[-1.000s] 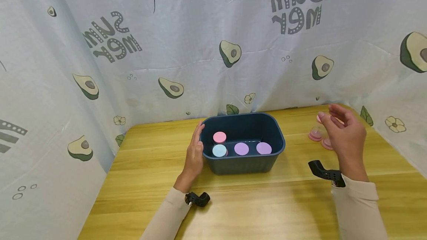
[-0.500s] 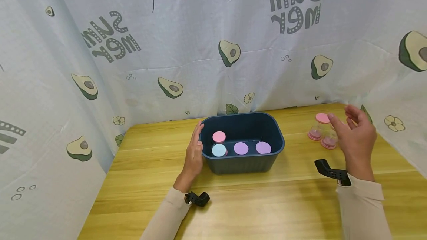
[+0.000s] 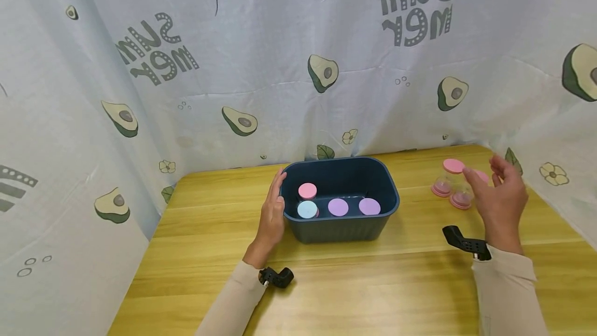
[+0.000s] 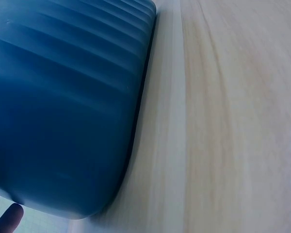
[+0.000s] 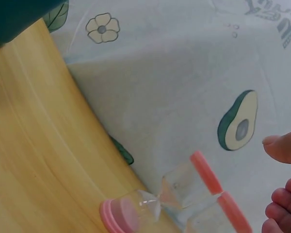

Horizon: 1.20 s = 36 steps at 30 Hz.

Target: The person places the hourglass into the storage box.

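Observation:
My left hand (image 3: 271,219) rests with straight fingers against the left end of a dark blue plastic box (image 3: 342,232). In the left wrist view, fingertips (image 4: 9,218) show at the box's lower edge. My right hand (image 3: 501,206) hovers, thumb and fingers apart, beside two pink-capped sand timers standing at the back right. The left timer (image 3: 453,165) is fully in sight; the other timer (image 3: 460,199) is partly behind my thumb. Pink sand lies in the bottom of the near-left timer (image 5: 126,213) in the right wrist view, and a gap separates both from my fingers.
Inside the box stand several sand timers, among them a pink-topped one (image 3: 307,191), a light blue one (image 3: 307,209) and purple ones (image 3: 338,207). The wooden table (image 3: 354,284) meets a printed curtain (image 3: 280,66) at its back and sides.
My right hand has drawn back to the right from over the timers, bringing their pink caps into sight. The left hand and the box have stayed put.

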Tool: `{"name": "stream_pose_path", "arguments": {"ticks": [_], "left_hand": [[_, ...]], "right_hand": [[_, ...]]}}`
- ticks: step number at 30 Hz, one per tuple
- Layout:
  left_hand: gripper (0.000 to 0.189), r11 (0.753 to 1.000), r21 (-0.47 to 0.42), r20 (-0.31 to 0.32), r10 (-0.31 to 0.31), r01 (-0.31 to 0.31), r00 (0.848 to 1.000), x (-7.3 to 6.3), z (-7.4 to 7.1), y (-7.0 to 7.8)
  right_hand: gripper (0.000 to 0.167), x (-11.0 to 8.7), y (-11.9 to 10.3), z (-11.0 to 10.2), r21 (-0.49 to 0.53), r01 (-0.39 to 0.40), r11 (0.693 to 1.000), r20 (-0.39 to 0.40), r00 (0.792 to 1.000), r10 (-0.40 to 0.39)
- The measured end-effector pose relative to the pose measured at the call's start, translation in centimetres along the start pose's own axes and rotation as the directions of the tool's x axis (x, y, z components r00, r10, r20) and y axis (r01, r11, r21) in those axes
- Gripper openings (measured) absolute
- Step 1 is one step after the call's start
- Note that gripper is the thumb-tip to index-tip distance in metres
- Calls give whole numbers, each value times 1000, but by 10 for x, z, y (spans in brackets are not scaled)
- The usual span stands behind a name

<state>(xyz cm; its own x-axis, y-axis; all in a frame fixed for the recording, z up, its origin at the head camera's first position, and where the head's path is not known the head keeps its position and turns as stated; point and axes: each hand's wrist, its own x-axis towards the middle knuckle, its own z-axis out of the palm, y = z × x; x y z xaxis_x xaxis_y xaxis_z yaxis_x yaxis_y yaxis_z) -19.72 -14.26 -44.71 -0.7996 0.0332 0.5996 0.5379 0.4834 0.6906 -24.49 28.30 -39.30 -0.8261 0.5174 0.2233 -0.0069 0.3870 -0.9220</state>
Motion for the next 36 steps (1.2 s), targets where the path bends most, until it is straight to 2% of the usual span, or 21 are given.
{"name": "stream_pose_path", "arguments": {"ticks": [14,25,36], "left_hand": [[56,1000,-8,4,11,-10,1000,1,0,-1],[56,1000,-5,6,-2,2,1000,0,0,-1],[56,1000,-8,3,-4,4,1000,0,1,-2]], "right_hand": [[60,7,22,8,-8,17,1000,-56,998,-18],[64,6,29,8,-34,-73,997,-8,997,72],[67,7,36,10,-40,-111,993,-4,994,111]]}}
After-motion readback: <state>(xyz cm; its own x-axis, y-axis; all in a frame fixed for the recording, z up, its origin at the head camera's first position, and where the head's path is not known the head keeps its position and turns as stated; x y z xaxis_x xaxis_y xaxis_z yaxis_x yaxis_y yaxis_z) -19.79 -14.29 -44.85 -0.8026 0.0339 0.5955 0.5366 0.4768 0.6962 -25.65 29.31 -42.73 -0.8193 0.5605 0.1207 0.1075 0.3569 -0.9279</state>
